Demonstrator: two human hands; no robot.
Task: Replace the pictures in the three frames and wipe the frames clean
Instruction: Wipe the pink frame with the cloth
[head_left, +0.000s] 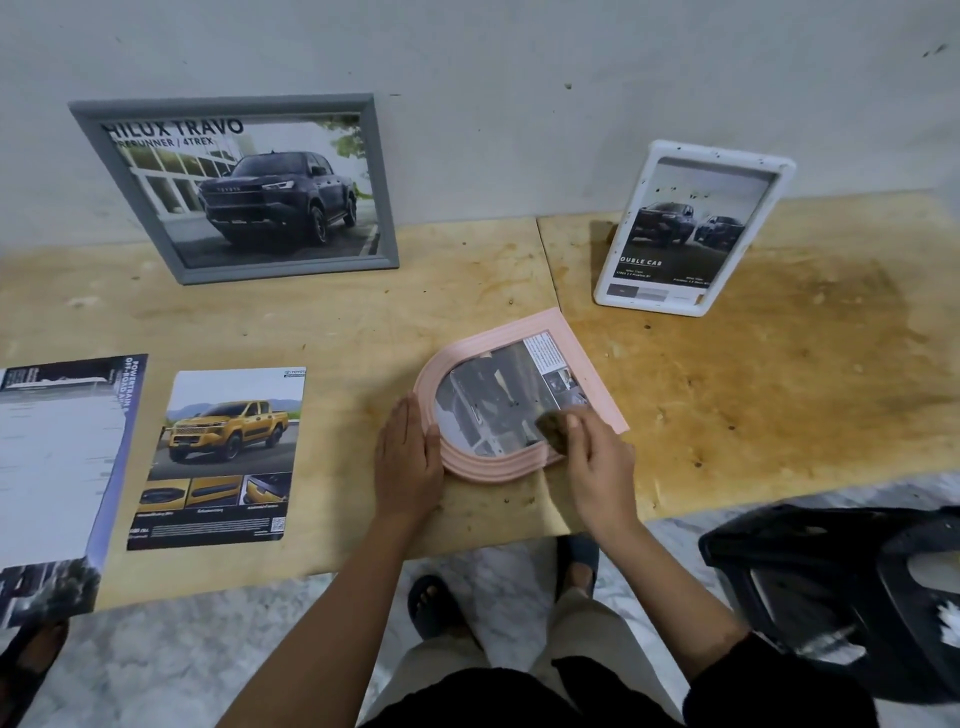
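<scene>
A pink arched frame (587, 364) lies flat on the wooden board (363, 322) near its front edge, with a grey printed picture behind its glass. My left hand (408, 462) rests flat against the frame's rounded left rim. My right hand (597, 457) pinches a small dark cloth (551, 431) and presses it on the glass at the frame's lower right. A grey frame (234, 189) with a dark pickup picture leans on the wall at the back left. A white frame (691, 228) with a car picture leans at the back right.
A loose picture of a yellow pickup (223, 457) lies left of the pink frame. A brochure page (57, 467) overhangs the board's left front edge. A black object (831, 597) sits at the lower right on the marble floor. My sandalled feet show below the board.
</scene>
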